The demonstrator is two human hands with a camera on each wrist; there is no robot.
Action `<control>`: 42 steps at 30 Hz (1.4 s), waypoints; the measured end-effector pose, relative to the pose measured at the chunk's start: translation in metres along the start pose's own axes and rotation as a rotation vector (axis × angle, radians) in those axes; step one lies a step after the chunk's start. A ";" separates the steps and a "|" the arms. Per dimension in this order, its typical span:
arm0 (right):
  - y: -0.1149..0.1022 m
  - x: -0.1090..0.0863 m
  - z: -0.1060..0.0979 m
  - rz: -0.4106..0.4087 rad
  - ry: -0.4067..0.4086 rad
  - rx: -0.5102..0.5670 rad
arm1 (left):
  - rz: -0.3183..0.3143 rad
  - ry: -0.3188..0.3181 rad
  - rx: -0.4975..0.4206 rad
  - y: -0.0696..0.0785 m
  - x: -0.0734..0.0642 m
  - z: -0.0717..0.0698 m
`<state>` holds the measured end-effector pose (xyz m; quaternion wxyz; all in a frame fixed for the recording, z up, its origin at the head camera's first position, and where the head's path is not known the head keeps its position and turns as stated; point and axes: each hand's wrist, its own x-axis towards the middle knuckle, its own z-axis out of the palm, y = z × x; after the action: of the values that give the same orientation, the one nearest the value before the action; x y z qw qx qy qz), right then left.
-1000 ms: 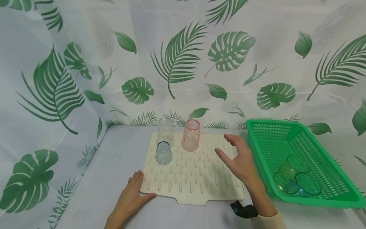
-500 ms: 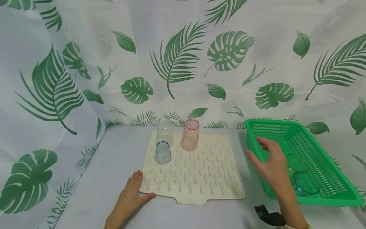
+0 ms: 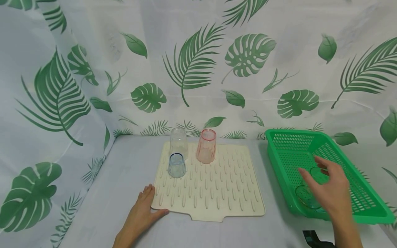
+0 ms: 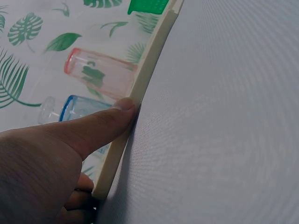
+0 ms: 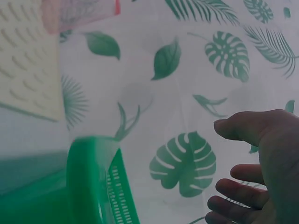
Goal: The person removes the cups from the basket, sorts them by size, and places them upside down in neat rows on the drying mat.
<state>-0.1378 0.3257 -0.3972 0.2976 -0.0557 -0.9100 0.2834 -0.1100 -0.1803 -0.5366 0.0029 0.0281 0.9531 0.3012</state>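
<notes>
My left hand (image 3: 141,215) rests at the front left corner of a cream ribbed draining mat (image 3: 223,193). In the left wrist view its thumb (image 4: 105,126) touches the mat's edge. Three glasses stand on the mat: a tall clear glass (image 3: 178,139), a pink-tinted glass (image 3: 206,148) and a short blue-rimmed glass (image 3: 177,167). My right hand (image 3: 333,189) hovers over the green basket (image 3: 280,187), holding nothing, thumb and fingers apart. Beneath it lie a yellowish-green glass (image 3: 305,198) and another glass (image 3: 316,172), partly covered; the hand hides the blue one.
A white cloth (image 3: 124,172) covers the table. Leaf-printed fabric (image 3: 201,86) hangs at the back and left. The basket's raised rim (image 5: 88,149) stands right of the mat, with a strip of table between them.
My right hand has moved right, from above the mat's right side, across the basket's rim, to above the glasses inside. The left hand and the glasses on the mat have not moved.
</notes>
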 end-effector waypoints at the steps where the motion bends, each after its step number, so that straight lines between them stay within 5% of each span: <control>1: 0.004 0.000 -0.003 0.014 -0.006 -0.021 | 0.003 0.004 0.003 0.000 0.000 0.000; 22: 0.084 0.004 -0.025 0.153 -0.297 -0.365 | -0.016 -0.012 0.004 0.001 -0.002 -0.001; 27: 0.097 0.009 -0.028 0.132 -0.452 -0.409 | -0.019 -0.011 0.003 0.002 -0.003 -0.002; 35: 0.106 0.011 -0.030 0.087 -0.717 -0.432 | -0.021 -0.016 0.005 0.002 -0.002 -0.002; 42: 0.103 0.010 -0.031 0.084 -0.752 -0.469 | -0.009 -0.011 0.003 0.002 -0.002 -0.002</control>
<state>-0.1355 0.4295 -0.4280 -0.0866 -0.0517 -0.9915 0.0817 -0.1081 -0.1799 -0.5341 0.0093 0.0255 0.9537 0.2997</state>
